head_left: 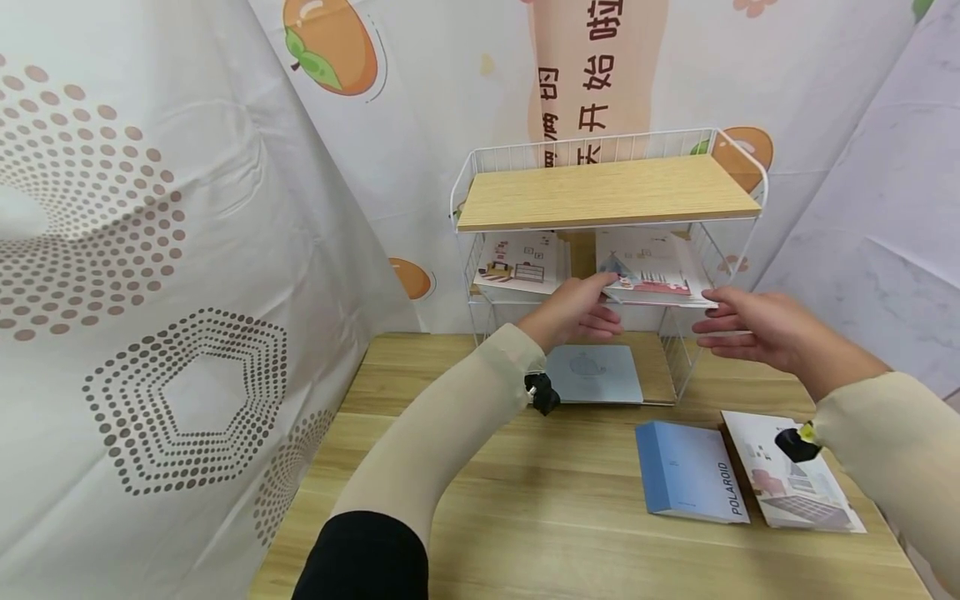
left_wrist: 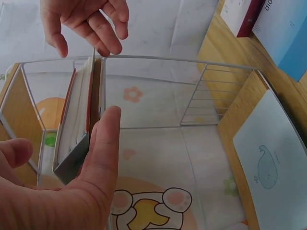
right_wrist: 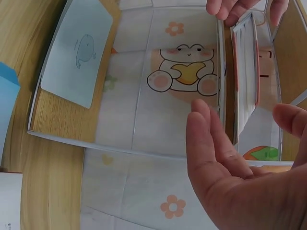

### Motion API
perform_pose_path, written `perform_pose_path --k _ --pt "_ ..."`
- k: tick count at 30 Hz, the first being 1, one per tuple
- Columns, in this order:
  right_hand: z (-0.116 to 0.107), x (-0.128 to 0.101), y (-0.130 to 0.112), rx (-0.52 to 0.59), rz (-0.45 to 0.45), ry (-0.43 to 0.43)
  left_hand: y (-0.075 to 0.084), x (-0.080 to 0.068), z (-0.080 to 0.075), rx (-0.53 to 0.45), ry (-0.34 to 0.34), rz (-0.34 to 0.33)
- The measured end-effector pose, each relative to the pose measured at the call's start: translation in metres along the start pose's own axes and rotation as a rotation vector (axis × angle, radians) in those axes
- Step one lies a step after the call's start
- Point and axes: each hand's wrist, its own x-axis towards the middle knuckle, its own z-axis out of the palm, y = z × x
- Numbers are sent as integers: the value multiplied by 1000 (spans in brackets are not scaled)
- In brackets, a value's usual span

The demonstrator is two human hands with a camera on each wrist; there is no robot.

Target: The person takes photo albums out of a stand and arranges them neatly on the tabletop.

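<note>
White wire framed the rack (head_left: 607, 192) on the counter (head_left: 525, 500). Head view: the stack (head_left: 648, 260) of books lay on the right of the middle shelf (head_left: 582, 254); the left grip (head_left: 576, 310) was at its near left corner, the right grip (head_left: 765, 327) at its near right corner. Left wrist view: the left grip was released, fingers straight, thumb apart from them. Right wrist view: the right grip was likewise released, fingers extended, thumb apart, near the stack's end. Step in hand, by judgement: aligning the stack. The next move called for light, even pressure from both sides, without dragging sheets over the shelf edge.
</note>
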Motion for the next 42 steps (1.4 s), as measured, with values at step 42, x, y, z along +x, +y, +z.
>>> perform_pose_path --k 42 --pt "-6 -1 -3 -244 60 77 0 -5 9 119 -11 49"
